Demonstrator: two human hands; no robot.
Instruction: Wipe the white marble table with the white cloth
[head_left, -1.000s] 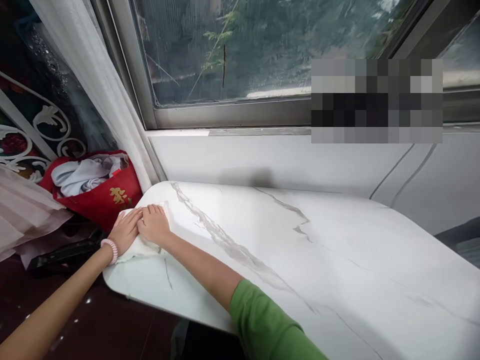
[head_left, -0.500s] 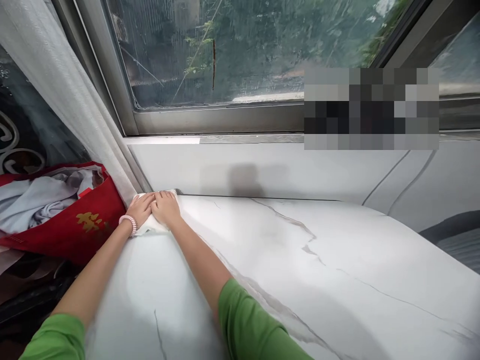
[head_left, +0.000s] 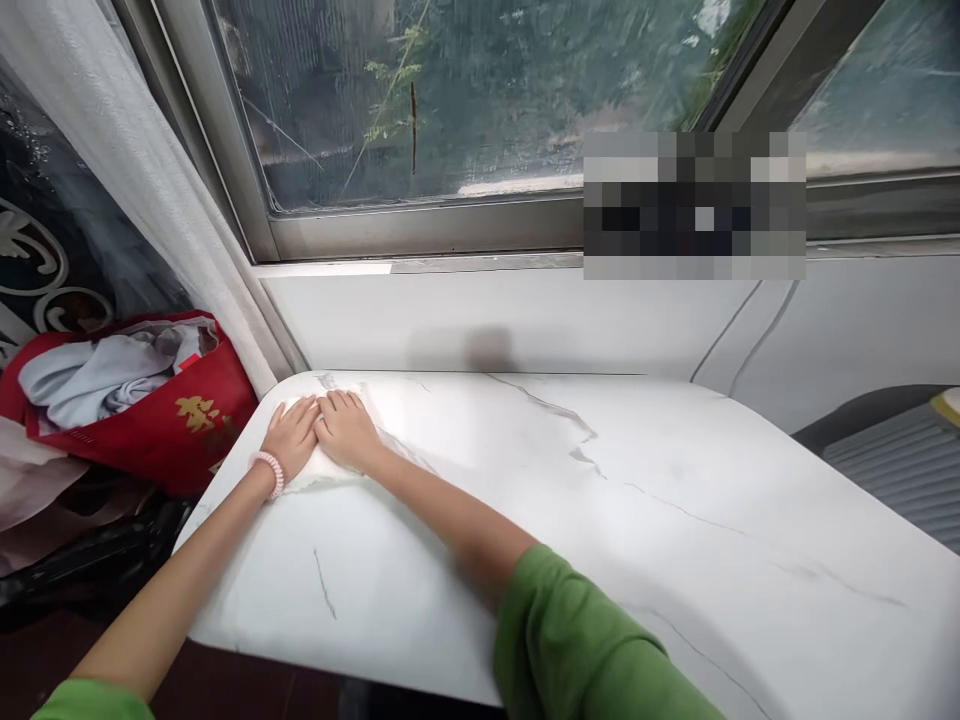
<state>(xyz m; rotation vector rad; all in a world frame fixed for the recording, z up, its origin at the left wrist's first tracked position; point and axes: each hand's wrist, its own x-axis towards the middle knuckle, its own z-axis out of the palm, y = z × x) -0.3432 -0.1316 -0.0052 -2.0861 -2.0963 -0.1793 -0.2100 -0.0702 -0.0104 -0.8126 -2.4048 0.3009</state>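
Note:
Both my hands lie flat, side by side, on a white cloth (head_left: 319, 471) at the far left corner of a white marble-look table (head_left: 570, 520). My left hand (head_left: 291, 440) has a pink bead bracelet at the wrist and presses the cloth's left part. My right hand (head_left: 346, 432) presses the right part, fingers pointing toward the wall. Most of the cloth is hidden under the hands. Green sleeves cover my upper arms.
A window with a metal frame (head_left: 420, 230) runs above the white wall behind the table. A sheer curtain (head_left: 150, 200) hangs at the left. A red bag (head_left: 172, 420) stuffed with pale clothes sits left of the table. A grey ribbed object (head_left: 892, 460) is at the right.
The hands and cloth went from the table's left edge up to the back corner by the curtain, then came back a little toward me; the view shifted along.

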